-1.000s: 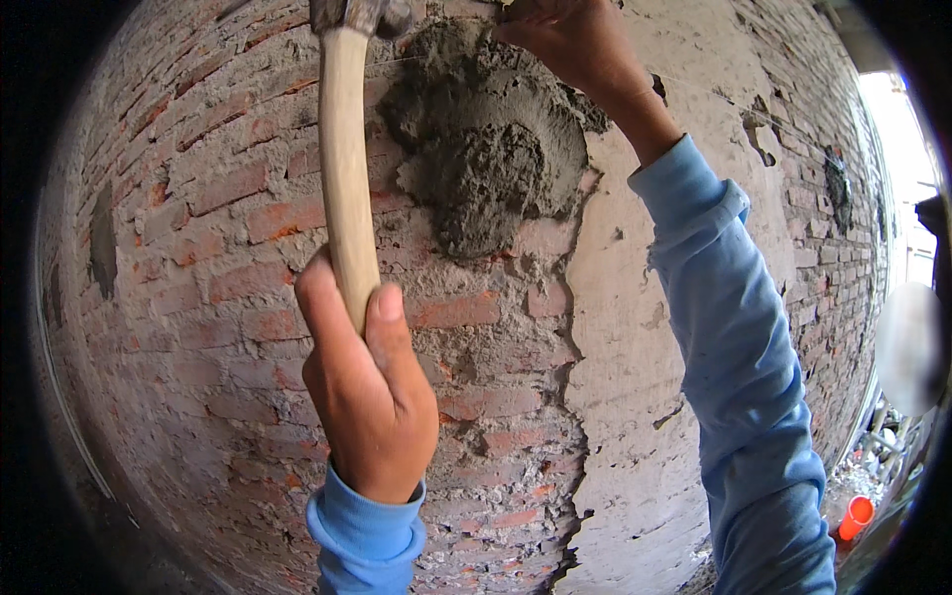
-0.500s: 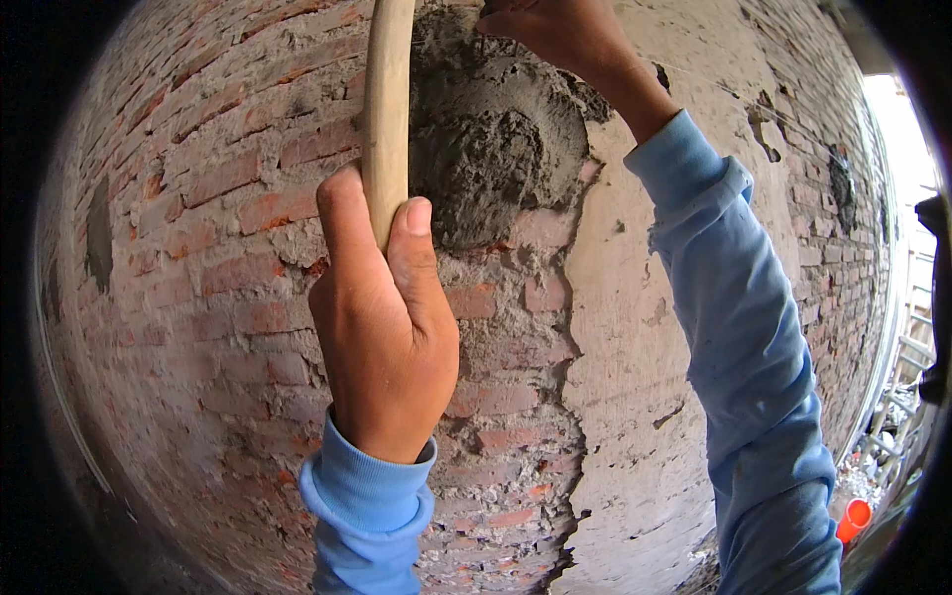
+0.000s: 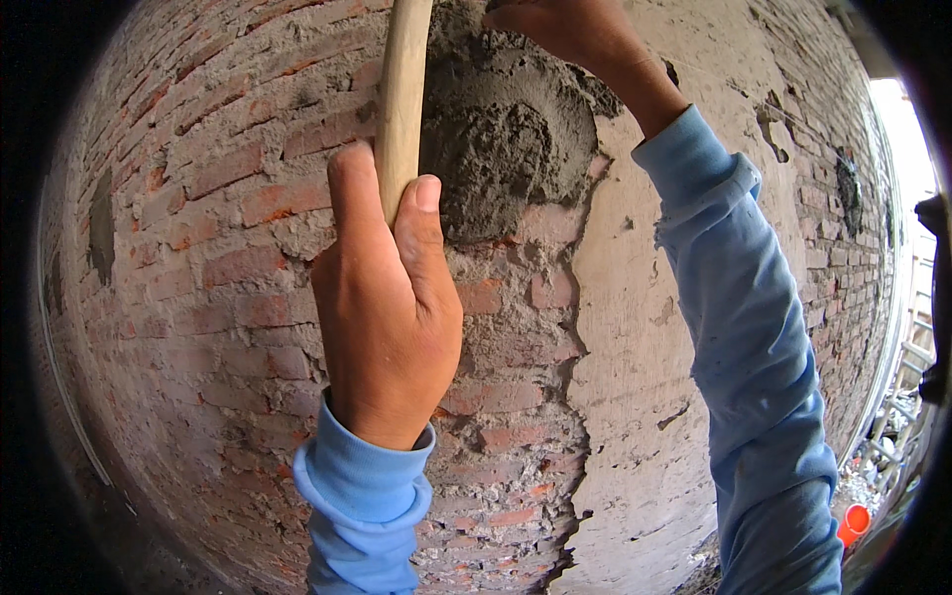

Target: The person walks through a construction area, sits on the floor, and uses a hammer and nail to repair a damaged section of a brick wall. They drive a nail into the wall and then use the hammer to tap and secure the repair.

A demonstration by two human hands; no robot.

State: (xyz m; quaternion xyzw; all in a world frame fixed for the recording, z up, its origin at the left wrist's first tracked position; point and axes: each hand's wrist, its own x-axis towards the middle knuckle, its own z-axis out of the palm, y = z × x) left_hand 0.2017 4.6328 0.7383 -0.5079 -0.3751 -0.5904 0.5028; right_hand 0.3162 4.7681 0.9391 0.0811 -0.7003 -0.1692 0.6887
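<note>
My left hand (image 3: 392, 307) is wrapped round a pale wooden handle (image 3: 402, 99) that rises in front of the brick wall. The handle's upper end runs out of the picture at the top. Just right of it, a thick patch of wet grey mortar (image 3: 516, 139) clings to the bricks. Up at the top edge, my right hand (image 3: 580, 35) is bent over the upper part of the mortar with its fingers curled. Whatever those fingers hold is cut off by the picture's edge.
Rough red brick wall (image 3: 248, 268) fills the left and middle. A smooth pale plaster strip (image 3: 635, 397) with a ragged edge runs down to the right of the mortar. At the far lower right are an orange bucket-like container (image 3: 854, 522) and rubble (image 3: 878, 461).
The wooden handle and the fingers of my left hand have shifted slightly up and right. My right hand has moved a little right. The mortar patch looks much the same.
</note>
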